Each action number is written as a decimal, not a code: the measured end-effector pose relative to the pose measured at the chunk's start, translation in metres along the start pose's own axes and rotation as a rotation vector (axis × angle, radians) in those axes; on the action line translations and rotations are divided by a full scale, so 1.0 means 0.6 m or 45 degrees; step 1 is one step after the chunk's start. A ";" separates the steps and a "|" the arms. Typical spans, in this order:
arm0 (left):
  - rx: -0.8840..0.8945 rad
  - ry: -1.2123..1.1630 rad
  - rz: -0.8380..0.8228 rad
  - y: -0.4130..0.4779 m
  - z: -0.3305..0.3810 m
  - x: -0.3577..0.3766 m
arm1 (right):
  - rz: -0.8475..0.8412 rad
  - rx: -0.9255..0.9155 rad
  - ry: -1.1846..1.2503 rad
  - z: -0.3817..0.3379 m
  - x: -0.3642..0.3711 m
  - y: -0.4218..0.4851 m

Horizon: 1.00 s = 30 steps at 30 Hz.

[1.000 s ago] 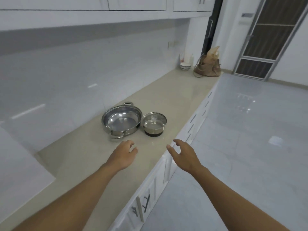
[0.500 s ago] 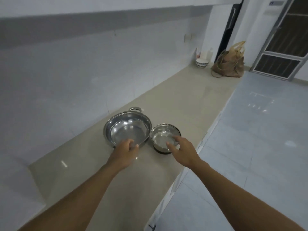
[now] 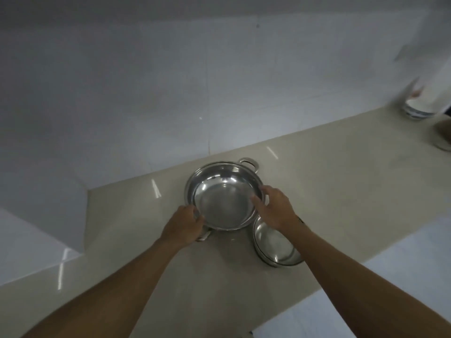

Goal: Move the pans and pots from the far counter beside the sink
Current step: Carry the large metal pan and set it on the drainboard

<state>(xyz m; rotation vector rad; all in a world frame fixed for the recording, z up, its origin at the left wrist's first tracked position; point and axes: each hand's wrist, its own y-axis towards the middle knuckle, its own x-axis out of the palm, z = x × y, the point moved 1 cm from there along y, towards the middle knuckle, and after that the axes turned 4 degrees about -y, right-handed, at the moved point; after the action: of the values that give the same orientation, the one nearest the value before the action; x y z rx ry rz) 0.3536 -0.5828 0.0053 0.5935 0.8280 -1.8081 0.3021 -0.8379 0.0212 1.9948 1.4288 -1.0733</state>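
Head view: both hands clamp the wide shiny steel two-handled pan [image 3: 223, 198] mid-frame on the beige desk [image 3: 329, 172], left hand [image 3: 184, 225] at the near rim, right hand [image 3: 275, 207] at the right rim. Stiff, lightish, probably slick; the loop handles look like the safer hold. The small lidded steel pot [image 3: 275, 247] sits just right.

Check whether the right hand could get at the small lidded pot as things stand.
Probably yes, once it lets go: the right hand grips the rim of the large pan, and the small lidded pot sits uncovered directly beneath that wrist.
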 end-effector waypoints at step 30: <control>-0.609 -0.229 0.327 -0.043 -0.156 -0.021 | -0.352 -0.100 -0.065 -0.058 0.136 0.228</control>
<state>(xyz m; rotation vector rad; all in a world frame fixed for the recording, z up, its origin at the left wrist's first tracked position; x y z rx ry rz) 0.3361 -0.4975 -0.0390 0.2104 0.9693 -1.3436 0.4537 -0.8136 -0.0336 1.7379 1.7272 -1.1525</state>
